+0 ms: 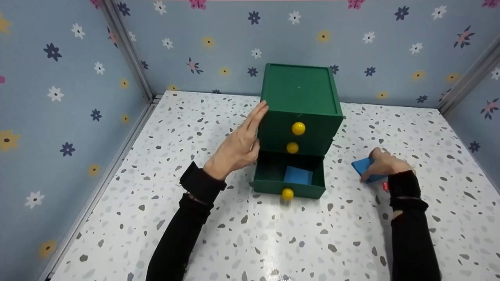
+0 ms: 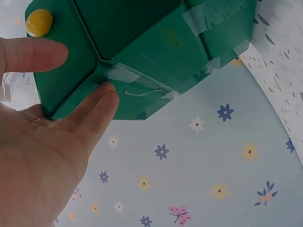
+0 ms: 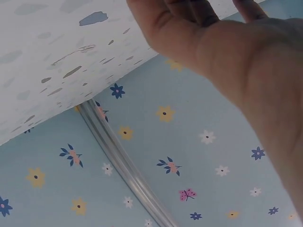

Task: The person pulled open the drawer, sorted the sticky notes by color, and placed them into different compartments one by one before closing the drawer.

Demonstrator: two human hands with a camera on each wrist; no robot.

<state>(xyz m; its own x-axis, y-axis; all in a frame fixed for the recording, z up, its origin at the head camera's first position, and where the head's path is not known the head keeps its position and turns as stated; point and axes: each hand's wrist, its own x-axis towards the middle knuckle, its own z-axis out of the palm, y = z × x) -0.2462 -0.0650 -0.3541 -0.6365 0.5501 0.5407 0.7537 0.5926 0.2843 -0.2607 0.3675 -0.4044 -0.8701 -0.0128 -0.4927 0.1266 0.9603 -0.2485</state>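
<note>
A green drawer cabinet (image 1: 302, 88) with round yellow knobs (image 1: 298, 128) stands on the table near the back wall. Its bottom drawer (image 1: 269, 187) is pulled out and has a flat blue piece (image 1: 298, 175) lying inside; the two upper drawers are closed. My left hand (image 1: 236, 148) rests with straight fingers against the cabinet's left side, and the left wrist view shows the fingertips (image 2: 108, 92) at clear tape there. To the right of the cabinet, my right hand (image 1: 386, 163) grips a folded blue cloth (image 1: 362, 165) on the table, partly hidden under the palm.
A speckled white table (image 1: 273, 242) lies under everything. Flowered blue walls (image 1: 234, 47) enclose it at the back and both sides, with metal corner posts (image 1: 127, 50). A small red tag (image 1: 386, 186) shows beside the right wrist.
</note>
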